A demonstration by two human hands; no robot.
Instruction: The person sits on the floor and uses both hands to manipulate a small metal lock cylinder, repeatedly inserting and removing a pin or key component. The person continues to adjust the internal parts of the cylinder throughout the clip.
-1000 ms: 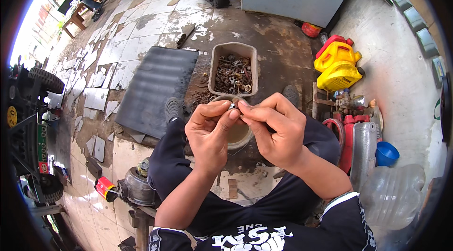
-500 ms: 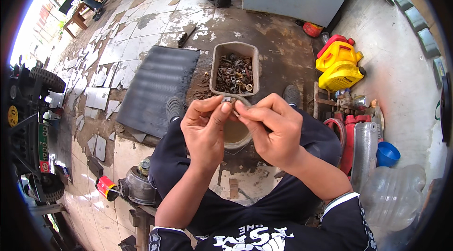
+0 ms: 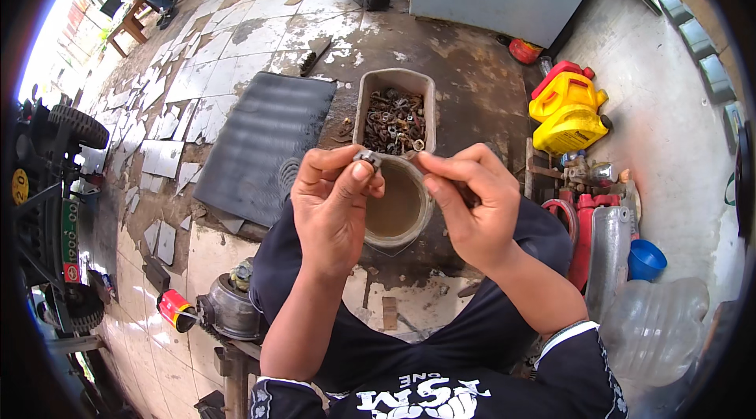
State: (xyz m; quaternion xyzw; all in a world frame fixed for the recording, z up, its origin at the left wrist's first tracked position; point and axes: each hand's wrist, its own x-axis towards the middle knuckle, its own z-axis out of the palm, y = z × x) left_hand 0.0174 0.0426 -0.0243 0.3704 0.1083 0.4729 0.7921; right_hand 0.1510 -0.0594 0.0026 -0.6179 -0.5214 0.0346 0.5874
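Note:
My left hand (image 3: 335, 206) is closed in a pinch, thumb against fingertips, on a small grey metal part (image 3: 367, 157) that looks like a nut or clip. Across from it, my right hand (image 3: 476, 206) is closed too, its thumb and forefinger pinching at something small and thin that I cannot make out. A gap separates the two hands. Below them stands a round bucket (image 3: 426, 222) of murky brown liquid. Just beyond it is a rectangular tub (image 3: 431, 108) partly filled with rusty nuts, bolts and other small hardware.
A black ribbed mat (image 3: 264, 147) lies left of the tub, near a brush (image 3: 313, 57). Yellow jugs (image 3: 568, 116), a blue bowl (image 3: 646, 260) and a large clear bottle (image 3: 657, 328) line the right wall. A metal housing (image 3: 232, 309) sits by my left knee. Another person sits far left.
My hands have moved apart, the left one to the left and the right one to the right. More of the bucket shows between them. The metal part stays in my left hand.

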